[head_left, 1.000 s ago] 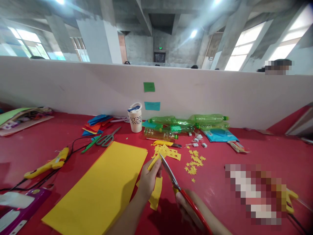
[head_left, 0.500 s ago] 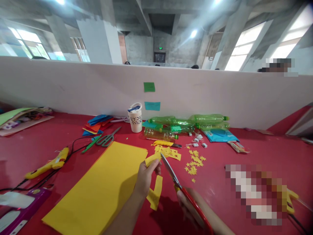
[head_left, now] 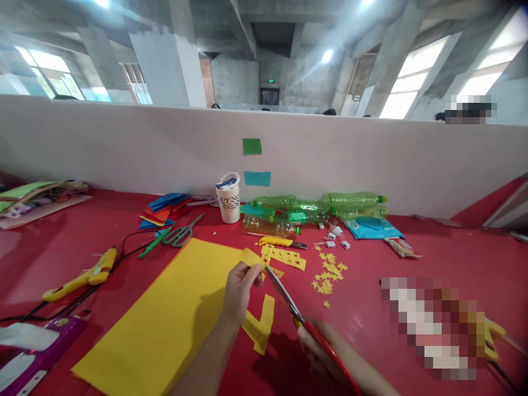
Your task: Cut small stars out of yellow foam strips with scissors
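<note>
My left hand [head_left: 240, 291] pinches a small piece of yellow paper [head_left: 249, 257] between thumb and fingers, above the table. My right hand [head_left: 319, 344] is wrapped round the red handles of a pair of scissors [head_left: 286, 297], whose blade tips reach the paper's right edge. Just below my left hand lie yellow paper strips [head_left: 264, 327]. A large yellow sheet [head_left: 173, 319] lies to the left, with orange showing at its edge. Cut-out yellow stars [head_left: 328, 272] form a loose pile to the right. Behind them rests a strip with star-shaped holes [head_left: 286, 257].
Along the white partition [head_left: 165, 143] stand a white cup [head_left: 229, 203] and several green plastic bottles [head_left: 309, 204]. A yellow utility knife [head_left: 280, 242] lies before them. At left are grey scissors [head_left: 181, 231], a yellow glue gun [head_left: 97, 269] and a purple power strip [head_left: 58, 349].
My left hand has moved slightly left with the paper, which is now turned. A small yellow scrap now shows behind the scissor tips, which have shifted a little left.
</note>
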The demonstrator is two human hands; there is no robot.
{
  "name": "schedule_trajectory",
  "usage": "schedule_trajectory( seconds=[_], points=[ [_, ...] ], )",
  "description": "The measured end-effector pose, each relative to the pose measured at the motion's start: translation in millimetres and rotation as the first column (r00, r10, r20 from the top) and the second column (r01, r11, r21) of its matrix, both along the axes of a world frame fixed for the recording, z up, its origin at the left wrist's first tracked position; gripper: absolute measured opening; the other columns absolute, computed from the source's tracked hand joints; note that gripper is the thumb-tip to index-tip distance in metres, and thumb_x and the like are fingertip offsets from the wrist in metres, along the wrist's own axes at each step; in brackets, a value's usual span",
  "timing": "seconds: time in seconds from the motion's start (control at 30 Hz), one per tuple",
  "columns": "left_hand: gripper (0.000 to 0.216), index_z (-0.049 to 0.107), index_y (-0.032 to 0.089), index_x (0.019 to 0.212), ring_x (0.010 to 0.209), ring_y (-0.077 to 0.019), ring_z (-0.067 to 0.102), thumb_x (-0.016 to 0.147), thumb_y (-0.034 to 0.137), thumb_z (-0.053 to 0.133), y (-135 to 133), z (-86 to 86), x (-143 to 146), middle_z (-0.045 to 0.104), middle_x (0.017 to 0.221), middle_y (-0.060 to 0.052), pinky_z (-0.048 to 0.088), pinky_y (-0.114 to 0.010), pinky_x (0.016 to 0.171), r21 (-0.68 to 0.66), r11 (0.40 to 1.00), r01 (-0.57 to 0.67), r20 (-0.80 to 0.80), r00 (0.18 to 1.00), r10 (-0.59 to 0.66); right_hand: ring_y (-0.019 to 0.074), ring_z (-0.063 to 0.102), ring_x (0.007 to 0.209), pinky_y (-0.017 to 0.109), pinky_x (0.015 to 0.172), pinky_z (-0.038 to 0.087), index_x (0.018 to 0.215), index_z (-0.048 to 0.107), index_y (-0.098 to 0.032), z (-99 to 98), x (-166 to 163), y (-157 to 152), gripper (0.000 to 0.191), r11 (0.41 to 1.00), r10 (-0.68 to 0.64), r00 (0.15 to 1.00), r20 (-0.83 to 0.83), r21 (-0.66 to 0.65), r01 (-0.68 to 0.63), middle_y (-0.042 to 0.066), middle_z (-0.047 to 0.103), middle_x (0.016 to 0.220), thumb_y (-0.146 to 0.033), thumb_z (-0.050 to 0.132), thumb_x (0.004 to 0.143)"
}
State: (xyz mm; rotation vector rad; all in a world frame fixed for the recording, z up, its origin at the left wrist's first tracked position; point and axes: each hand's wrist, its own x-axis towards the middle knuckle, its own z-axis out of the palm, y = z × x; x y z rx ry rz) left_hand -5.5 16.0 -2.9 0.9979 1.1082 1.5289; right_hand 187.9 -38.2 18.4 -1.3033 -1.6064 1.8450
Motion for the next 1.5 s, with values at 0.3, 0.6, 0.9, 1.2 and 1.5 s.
schedule_trajectory(
  seconds=[0.3, 0.6, 0.9, 1.2, 1.5],
  points=[
    [0.021, 0.051, 0.015, 0.059, 0.051, -0.0091, 0.048, 0.076, 0.028, 0.053, 2, 2.2, -3, 0.051, 0.052, 0.003, 0.039, -0.023, 0.055, -0.005, 1.0, 0.006, -0.084, 0.996, -0.006, 0.0064, 0.03, 0.049, 0.018, 0.043, 0.025, 0.066, 0.042, -0.016, 7.8, 4, 3, 0.04, 0.995, 0.062, 0.998, 0.031, 0.081, -0.064, -0.005, 0.036, 0.054, -0.053, 0.045, 0.079],
    [0.019, 0.051, 0.016, 0.063, 0.053, -0.01, 0.049, 0.077, 0.029, 0.051, -1, 4.0, 0, 0.052, 0.055, 0.002, 0.039, -0.024, 0.056, -0.008, 0.997, 0.079, -0.057, 0.995, -0.079, 0.005, 0.028, 0.044, 0.018, 0.042, 0.025, 0.064, 0.037, -0.018, -2.2, -1, 1, 0.044, 0.999, -0.025, 0.999, -0.025, -0.038, 0.024, -0.007, 0.032, 0.052, -0.059, 0.044, 0.076],
    [0.017, 0.049, 0.016, 0.063, 0.054, -0.0096, 0.047, 0.077, 0.025, 0.05, 0, 3.9, -1, 0.052, 0.056, 0.002, 0.037, -0.023, 0.056, 0.01, 0.995, 0.099, -0.013, 0.995, -0.099, 0.004, 0.025, 0.039, 0.016, 0.036, 0.021, 0.069, 0.039, -0.018, 0.9, 1, 0, 0.041, 0.999, 0.015, 1.0, -0.025, -0.032, -0.015, -0.008, 0.031, 0.049, -0.058, 0.04, 0.08],
    [0.016, 0.051, 0.016, 0.062, 0.052, -0.0092, 0.046, 0.076, 0.024, 0.05, -1, 7.3, -2, 0.051, 0.054, 0.002, 0.037, -0.022, 0.055, 0.004, 0.987, 0.16, -0.032, 0.987, -0.16, 0.0043, 0.028, 0.042, 0.016, 0.04, 0.024, 0.068, 0.04, -0.017, 0.1, 3, 3, 0.043, 0.997, 0.066, 0.998, -0.018, 0.032, -0.065, -0.007, 0.032, 0.05, -0.058, 0.039, 0.08],
    [0.016, 0.052, 0.015, 0.06, 0.051, -0.0093, 0.046, 0.074, 0.025, 0.051, 0, 9.6, -3, 0.051, 0.054, 0.002, 0.038, -0.022, 0.053, -0.019, 0.987, 0.157, -0.034, 0.987, -0.157, 0.0039, 0.025, 0.042, 0.016, 0.04, 0.022, 0.068, 0.037, -0.018, -0.2, 3, 2, 0.041, 0.998, 0.017, 0.999, -0.027, -0.052, -0.019, -0.007, 0.032, 0.053, -0.057, 0.041, 0.079]
  ],
)
